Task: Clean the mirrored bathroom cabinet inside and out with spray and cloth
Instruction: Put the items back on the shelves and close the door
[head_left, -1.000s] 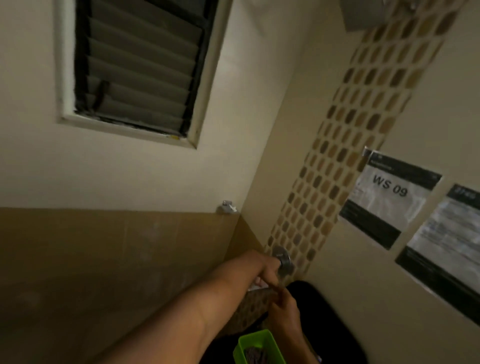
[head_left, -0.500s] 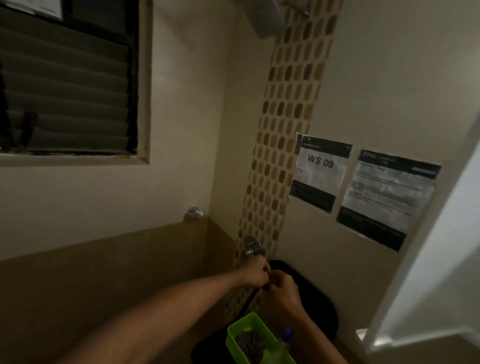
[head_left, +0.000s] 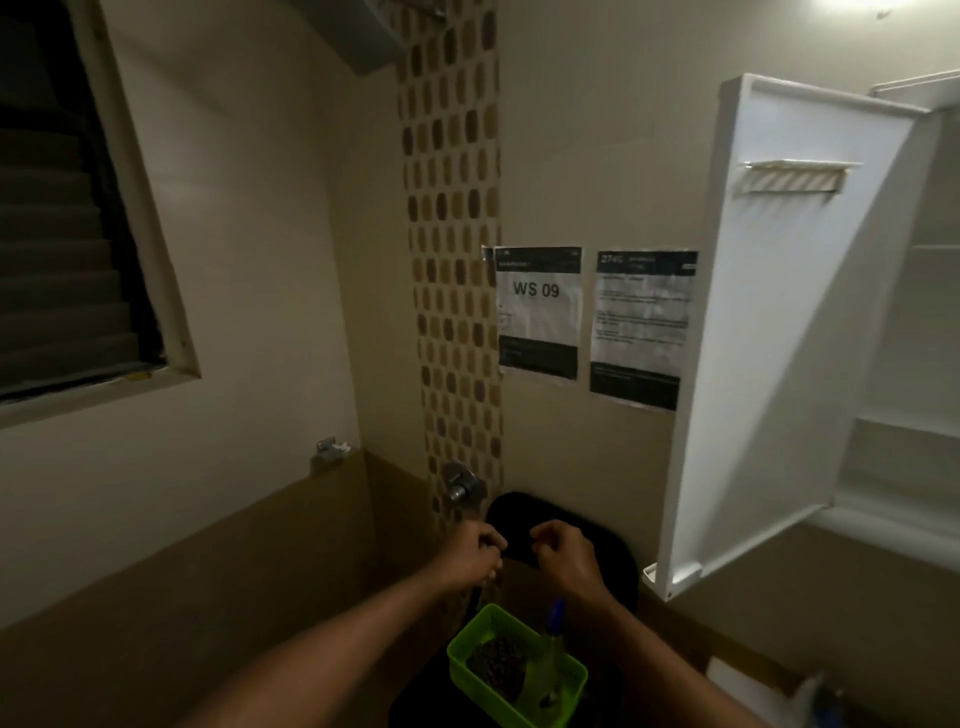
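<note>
The white bathroom cabinet's door (head_left: 779, 322) hangs open at the right, its inner side with a small rack facing me; white shelves (head_left: 914, 415) show behind it. Low in the middle, a green basket (head_left: 467, 642) holds a dark cloth (head_left: 496, 667) and a spray bottle with a blue top (head_left: 555, 636). Above the basket, my left hand (head_left: 475, 556) and my right hand (head_left: 563, 553) are held as fists a little apart. Neither visibly holds anything.
A chrome tap (head_left: 460, 486) sticks out of the mosaic tile strip just above my left hand. A black object (head_left: 561, 514) sits behind my hands. Two printed sheets (head_left: 589, 317) hang on the wall. A louvred window (head_left: 57, 208) fills the left.
The view has swung right, so the open cabinet door has come into sight. My hands have come off the tap and separated, now held apart above the basket.
</note>
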